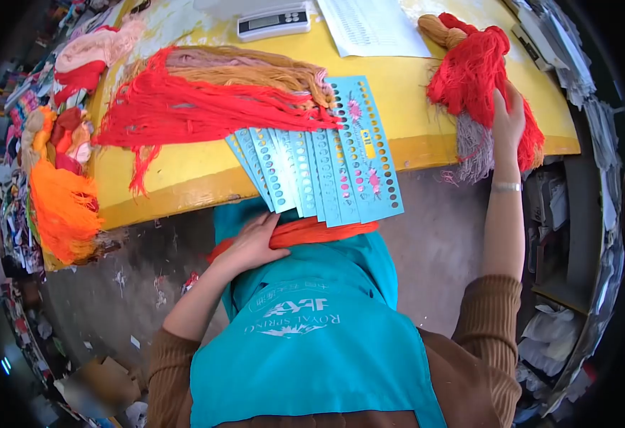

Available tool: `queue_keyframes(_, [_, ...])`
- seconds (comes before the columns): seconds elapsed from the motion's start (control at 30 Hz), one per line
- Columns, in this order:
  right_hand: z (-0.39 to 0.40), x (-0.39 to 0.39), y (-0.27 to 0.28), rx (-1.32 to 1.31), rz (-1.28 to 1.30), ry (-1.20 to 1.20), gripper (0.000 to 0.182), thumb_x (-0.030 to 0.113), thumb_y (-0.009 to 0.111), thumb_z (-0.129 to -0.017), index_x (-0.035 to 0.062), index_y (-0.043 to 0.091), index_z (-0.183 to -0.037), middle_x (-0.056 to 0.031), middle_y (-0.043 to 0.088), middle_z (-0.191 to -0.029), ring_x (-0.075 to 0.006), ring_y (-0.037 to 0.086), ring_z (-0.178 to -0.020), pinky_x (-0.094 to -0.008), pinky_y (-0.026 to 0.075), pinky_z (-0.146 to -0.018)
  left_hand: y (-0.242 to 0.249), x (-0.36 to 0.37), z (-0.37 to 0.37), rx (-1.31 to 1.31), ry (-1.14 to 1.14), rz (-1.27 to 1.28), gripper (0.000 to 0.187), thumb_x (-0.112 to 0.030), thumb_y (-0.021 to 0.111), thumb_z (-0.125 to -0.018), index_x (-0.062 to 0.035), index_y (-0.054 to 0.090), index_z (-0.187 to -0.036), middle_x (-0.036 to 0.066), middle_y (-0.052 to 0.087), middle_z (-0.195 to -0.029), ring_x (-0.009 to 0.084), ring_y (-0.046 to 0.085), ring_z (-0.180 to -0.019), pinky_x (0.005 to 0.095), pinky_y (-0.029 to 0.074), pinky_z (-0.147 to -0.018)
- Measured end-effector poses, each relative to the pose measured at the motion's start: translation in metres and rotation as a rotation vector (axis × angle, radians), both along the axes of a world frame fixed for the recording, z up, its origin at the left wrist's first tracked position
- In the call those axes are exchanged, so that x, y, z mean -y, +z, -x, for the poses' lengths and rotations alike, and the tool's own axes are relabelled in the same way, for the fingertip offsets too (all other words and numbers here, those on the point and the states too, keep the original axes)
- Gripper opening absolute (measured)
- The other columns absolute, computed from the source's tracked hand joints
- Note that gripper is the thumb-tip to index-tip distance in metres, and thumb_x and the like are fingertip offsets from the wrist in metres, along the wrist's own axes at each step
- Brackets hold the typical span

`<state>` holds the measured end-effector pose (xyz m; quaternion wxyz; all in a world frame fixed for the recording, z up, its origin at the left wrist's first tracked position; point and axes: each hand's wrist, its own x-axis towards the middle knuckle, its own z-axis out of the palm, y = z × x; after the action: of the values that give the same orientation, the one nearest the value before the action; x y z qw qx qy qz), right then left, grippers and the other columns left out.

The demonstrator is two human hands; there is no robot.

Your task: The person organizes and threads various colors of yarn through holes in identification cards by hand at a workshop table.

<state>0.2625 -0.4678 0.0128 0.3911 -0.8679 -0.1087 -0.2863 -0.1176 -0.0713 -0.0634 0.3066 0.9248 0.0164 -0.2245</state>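
At nine o'clock, orange yarn (pixel 66 207) lies by the edge of the worktop (pixel 409 100). Toward eleven is a red bundle (pixel 198 107). Near centre, toward eight, the left hand (pixel 255 242), its grip open, rests on red-orange strands (pixel 319 232) at the lap. Cards (pixel 361 160) fan out toward one. At two, the right hand (pixel 508 121) touches a red skein (pixel 473 75); fingers partly hidden, I cannot tell its grip.

Bright, mostly sharp view; glare whitens the cards (pixel 355 150); edges bend darkly.
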Motion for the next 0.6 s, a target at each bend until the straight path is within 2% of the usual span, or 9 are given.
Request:
queue_keyframes(0.07, [0.061,-0.02,0.018,-0.02,-0.177,0.04,0.035,0.014,0.062,-0.092,-0.0008,0.058,-0.124,-0.0135,0.06,-0.124,-0.0191,0.06,-0.109,-0.031,0.047,-0.093,-0.013,0.001,-0.006,-0.133,0.057,0.141,0.084,-0.036,0.071,-0.077,0.0011,0.034,-0.143,0.027,0.041,-0.142,0.0378,0.042,-0.13,0.0392,0.035,-0.109])
queue_keyframes(0.1, [0.084,-0.02,0.018,-0.059,-0.242,0.071,0.032,0.01,0.06,-0.093,-0.0011,0.058,-0.123,-0.0112,0.06,-0.123,-0.0158,0.059,-0.107,-0.0285,0.047,-0.091,-0.026,0.0,-0.003,-0.13,0.073,0.158,0.069,-0.037,0.069,-0.078,-0.0004,0.047,-0.132,0.026,0.053,-0.129,0.037,0.051,-0.121,0.0409,0.041,-0.103])
queue_keyframes(0.13, [0.103,-0.018,0.018,-0.097,-0.307,0.103,0.03,0.007,0.059,-0.093,-0.0014,0.058,-0.122,-0.0089,0.06,-0.122,-0.0125,0.059,-0.105,-0.026,0.047,-0.09,-0.022,0.002,-0.004,-0.133,0.08,0.159,0.069,-0.037,0.069,-0.078,-0.0004,0.047,-0.132,0.026,0.053,-0.129,0.037,0.051,-0.121,0.0409,0.041,-0.103])
queue_keyframes(0.2, [0.138,-0.01,0.012,-0.123,-0.277,0.123,0.026,0.005,0.058,-0.093,-0.0025,0.06,-0.118,-0.006,0.062,-0.116,-0.009,0.058,-0.099,-0.0225,0.046,-0.086,-0.006,0.008,-0.011,-0.298,-0.056,0.048,0.045,-0.034,0.067,-0.079,-0.003,0.057,-0.11,0.022,0.064,-0.106,0.0365,0.061,-0.103,0.0456,0.048,-0.088])
queue_keyframes(0.23, [0.152,-0.005,0.007,-0.133,-0.247,0.115,0.025,0.004,0.057,-0.093,-0.0027,0.061,-0.117,-0.0049,0.062,-0.113,-0.0078,0.058,-0.096,-0.0211,0.045,-0.084,-0.001,0.011,-0.011,-0.299,-0.054,0.049,0.045,-0.034,0.067,-0.079,-0.003,0.057,-0.11,0.022,0.064,-0.106,0.0365,0.061,-0.103,0.0456,0.048,-0.088])
queue_keyframes(0.3, [0.178,-0.004,0.001,-0.163,-0.244,0.119,0.02,0.001,0.055,-0.094,-0.003,0.063,-0.111,-0.0027,0.064,-0.105,-0.0059,0.056,-0.091,-0.0185,0.044,-0.079,0.008,0.016,-0.009,-0.12,-0.156,-0.245,0.03,-0.029,0.066,-0.078,-0.0047,0.057,-0.093,0.018,0.066,-0.088,0.037,0.064,-0.087,0.0484,0.05,-0.074])
queue_keyframes(0.4, [0.222,-0.029,0.006,-0.209,-0.241,0.228,0.016,0.0,0.055,-0.093,-0.0028,0.064,-0.106,-0.004,0.065,-0.102,-0.0075,0.058,-0.09,-0.019,0.044,-0.075,0.027,0.013,-0.008,0.043,-0.106,-0.269,0.025,-0.024,0.065,-0.076,-0.0044,0.058,-0.089,0.017,0.066,-0.085,0.0376,0.065,-0.081,0.0477,0.051,-0.069])
queue_keyframes(0.47, [0.253,-0.053,0.01,-0.21,-0.122,0.352,0.016,-0.004,0.057,-0.085,-0.0014,0.066,-0.099,-0.008,0.068,-0.095,-0.0138,0.064,-0.086,-0.0253,0.049,-0.075,0.047,0.003,-0.009,0.091,-0.006,-0.127,0.022,-0.019,0.065,-0.075,-0.0017,0.058,-0.087,0.021,0.064,-0.083,0.0396,0.064,-0.081,0.0463,0.05,-0.069])
queue_keyframes(0.6, [0.311,-0.102,0.018,-0.364,0.058,0.97,0.022,0.001,0.067,-0.074,0.0027,0.067,-0.096,-0.0113,0.069,-0.091,-0.0279,0.068,-0.082,-0.0347,0.055,-0.071,0.09,-0.022,0.003,0.07,0.15,0.215,0.021,-0.015,0.064,-0.077,-0.0003,0.059,-0.091,0.022,0.063,-0.082,0.0391,0.063,-0.081,0.0427,0.049,-0.068])
